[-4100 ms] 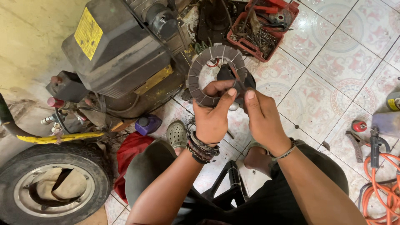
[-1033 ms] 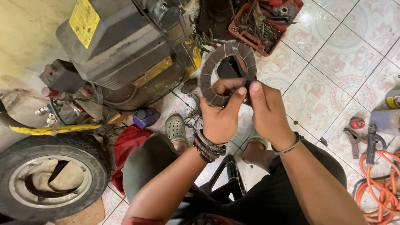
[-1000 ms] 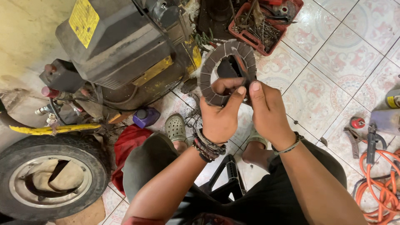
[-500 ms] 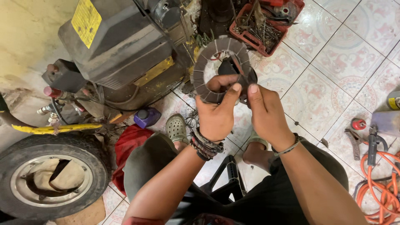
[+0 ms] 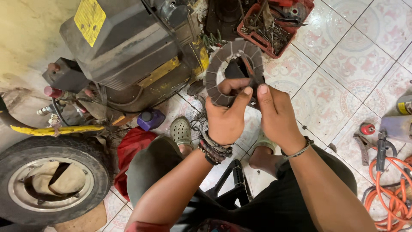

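Largest item: a dark grey engine unit (image 5: 128, 47) with a yellow label occupies the far left, lying on its side against the pale wall. Near left: a black tyre on a metal rim (image 5: 51, 182), with a yellow-painted bar (image 5: 56, 129) just beyond it. The floor is patterned white tile (image 5: 334, 94). Far centre-right: a red tool tray (image 5: 274, 21) full of dark metal parts. Right edge: a coil of orange hose (image 5: 392, 193), with pliers (image 5: 365, 146) and a small red cap (image 5: 367, 128) lying close by on the tile. A red cloth (image 5: 133, 150) lies near the person's left knee; a purple bottle (image 5: 150, 119) stands between it and the engine unit. A grey clog (image 5: 181, 131) is on the person's left foot. Held up in mid-scene, above the tile and just right of the engine unit, is a flat grey friction ring (image 5: 223, 64) with a segmented face and a wide centre hole. Left hand (image 5: 225, 118) is closed on the ring's near edge, thumb across the front face, beaded bracelets at the wrist. Right hand (image 5: 277, 116) grips at the ring's right side, fingers curled behind, thumb forward; a dark part (image 5: 238, 71) sits behind the ring's opening, and whether this hand holds it cannot be told.
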